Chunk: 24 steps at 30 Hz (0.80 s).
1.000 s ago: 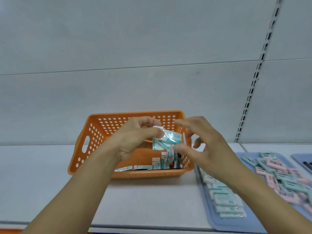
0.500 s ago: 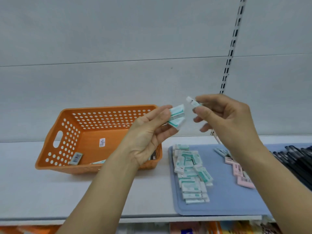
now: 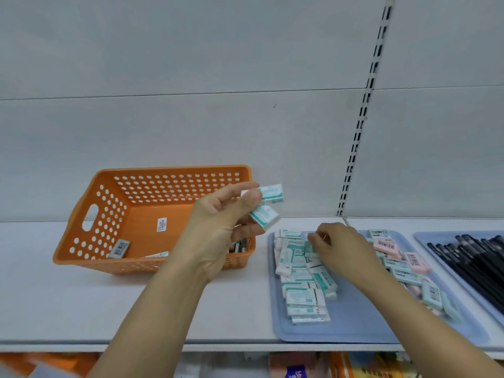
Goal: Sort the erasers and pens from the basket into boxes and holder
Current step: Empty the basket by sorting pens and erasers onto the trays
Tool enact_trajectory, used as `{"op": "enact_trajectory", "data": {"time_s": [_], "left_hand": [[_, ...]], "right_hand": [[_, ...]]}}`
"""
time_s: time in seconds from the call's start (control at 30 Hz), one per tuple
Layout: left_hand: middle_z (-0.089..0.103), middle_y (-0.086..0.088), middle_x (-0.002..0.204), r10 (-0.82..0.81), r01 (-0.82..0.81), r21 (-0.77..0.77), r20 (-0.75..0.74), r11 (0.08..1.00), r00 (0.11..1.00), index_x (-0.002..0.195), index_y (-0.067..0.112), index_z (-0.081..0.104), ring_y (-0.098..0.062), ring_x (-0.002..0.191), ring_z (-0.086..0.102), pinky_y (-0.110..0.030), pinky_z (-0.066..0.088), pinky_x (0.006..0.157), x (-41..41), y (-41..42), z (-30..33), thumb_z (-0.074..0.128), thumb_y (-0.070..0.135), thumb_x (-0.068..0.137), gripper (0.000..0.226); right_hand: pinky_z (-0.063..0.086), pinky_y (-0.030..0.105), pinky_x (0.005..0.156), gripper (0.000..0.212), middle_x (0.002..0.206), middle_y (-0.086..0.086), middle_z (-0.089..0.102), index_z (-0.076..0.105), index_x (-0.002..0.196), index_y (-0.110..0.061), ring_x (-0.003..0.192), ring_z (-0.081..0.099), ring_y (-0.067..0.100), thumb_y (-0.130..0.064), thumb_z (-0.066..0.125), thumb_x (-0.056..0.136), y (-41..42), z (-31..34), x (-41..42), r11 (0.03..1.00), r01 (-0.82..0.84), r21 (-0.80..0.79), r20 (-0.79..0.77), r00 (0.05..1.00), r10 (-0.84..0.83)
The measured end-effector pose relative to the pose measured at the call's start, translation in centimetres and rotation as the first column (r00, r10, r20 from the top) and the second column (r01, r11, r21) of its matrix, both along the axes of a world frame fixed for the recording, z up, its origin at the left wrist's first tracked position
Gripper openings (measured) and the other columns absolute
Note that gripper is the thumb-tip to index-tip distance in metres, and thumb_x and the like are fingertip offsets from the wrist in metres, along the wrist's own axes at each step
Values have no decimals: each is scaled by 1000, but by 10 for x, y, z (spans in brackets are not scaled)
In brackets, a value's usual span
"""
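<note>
The left hand (image 3: 218, 225) is up in the air, in front of the orange basket (image 3: 109, 214). Its thumb and fingers pinch two green-and-white erasers (image 3: 266, 204), one above the other. They stick out to the right of the fingers.

The right hand (image 3: 341, 249) is lower down and to the right of the left hand. It rests on a pile of green-and-white erasers (image 3: 302, 279) in a blue tray (image 3: 354, 323). Its fingers are bent down onto the pile. I cannot tell if they pinch one of the erasers or only touch them.

To the right of the right hand, in the same tray, lie more erasers, some pink (image 3: 386, 245) and some green (image 3: 406, 275). Further right is a second blue tray (image 3: 425, 237) with black pens (image 3: 474, 260) lying side by side.

Behind the left hand, the basket sits on the white shelf (image 3: 81, 309). Inside it, to the left of that hand, one small eraser (image 3: 118, 248) leans on the holed wall. A white sticker (image 3: 161, 224) is on the basket floor. A few more things show in the basket just under the left hand, but I cannot tell what they are.
</note>
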State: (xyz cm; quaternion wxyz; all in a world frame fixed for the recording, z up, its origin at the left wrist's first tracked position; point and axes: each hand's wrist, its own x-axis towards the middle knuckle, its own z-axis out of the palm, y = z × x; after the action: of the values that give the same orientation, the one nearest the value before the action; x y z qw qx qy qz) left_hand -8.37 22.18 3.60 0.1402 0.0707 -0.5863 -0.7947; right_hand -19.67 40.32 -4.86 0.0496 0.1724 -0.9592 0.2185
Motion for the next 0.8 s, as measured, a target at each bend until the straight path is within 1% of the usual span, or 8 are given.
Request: {"op": "enact_trajectory", "data": {"time_s": [0.2, 0.3, 0.4, 0.57, 0.63, 0.7, 0.73, 0.8], "left_hand": [[76, -4, 85, 0, -3, -71, -39, 997, 999, 102, 15, 70, -11, 71, 70, -19, 53, 49, 0, 6, 3, 70, 26, 69, 35], [76, -5, 85, 2, -6, -83, -41, 997, 999, 105, 14, 69, -12, 74, 71, -19, 54, 52, 0, 8, 5, 70, 27, 70, 38], [76, -4, 84, 2, -7, -86, -49, 996, 999, 104, 16, 70, -12, 74, 71, -19, 54, 52, 3, 7, 4, 69, 27, 69, 37], [76, -4, 85, 31, -38, -90, -75, 995, 997, 101, 17, 71, -11, 73, 71, -20, 55, 51, 9, -1, 5, 69, 25, 71, 31], [76, -3, 86, 34, -42, -109, -77, 993, 996, 101, 17, 70, -12, 73, 71, -20, 54, 52, 11, -1, 5, 69, 26, 70, 33], [76, -4, 87, 30, -40, -134, -77, 990, 997, 104, 16, 69, -12, 73, 71, -20, 54, 52, 14, 0, 4, 70, 26, 69, 37], [76, -3, 87, 26, -38, -146, -78, 989, 997, 105, 15, 68, -12, 72, 71, -20, 54, 52, 16, 1, 4, 70, 27, 68, 39], [76, -5, 87, 10, -23, -171, -79, 985, 997, 106, 13, 66, -13, 71, 72, -20, 54, 51, 21, 5, 3, 71, 26, 67, 41]], "right_hand": [[35, 25, 53, 46, 65, -6, 57, 55, 67, -19, 64, 55, 15, -55, 47, 93, -11, 24, 13, 999, -43, 26, -114, 992, 45], [34, 30, 59, 57, 66, -6, 48, 47, 67, -16, 70, 54, 20, -71, 47, 83, -35, 29, 31, 959, -75, 273, -88, 991, 103], [29, 30, 60, 43, 69, -8, 36, 39, 72, -18, 81, 55, 22, -56, 56, 81, -49, 23, 37, 936, -115, 331, -49, 989, 139], [20, 28, 48, 37, 64, -7, 39, 34, 63, -24, 59, 40, 16, -45, 61, 77, -44, 28, 36, 942, -129, 310, -67, 985, 157], [22, 28, 50, 23, 69, -4, 49, 46, 67, -22, 64, 46, 19, -38, 57, 80, -42, 28, 30, 915, -159, 371, -141, 964, 224], [28, 27, 57, 15, 88, -5, 61, 62, 89, -22, 81, 57, 20, -33, 54, 83, -38, 24, 21, 876, -167, 453, -139, 957, 254], [30, 28, 60, 19, 93, -7, 61, 64, 96, -21, 87, 59, 19, -34, 55, 86, -33, 24, 18, 874, -170, 456, -120, 961, 249], [31, 27, 61, 16, 82, -13, 57, 65, 90, -27, 82, 58, 11, -42, 59, 90, -23, 31, 16, 956, -206, 207, -78, 971, 226]]}}
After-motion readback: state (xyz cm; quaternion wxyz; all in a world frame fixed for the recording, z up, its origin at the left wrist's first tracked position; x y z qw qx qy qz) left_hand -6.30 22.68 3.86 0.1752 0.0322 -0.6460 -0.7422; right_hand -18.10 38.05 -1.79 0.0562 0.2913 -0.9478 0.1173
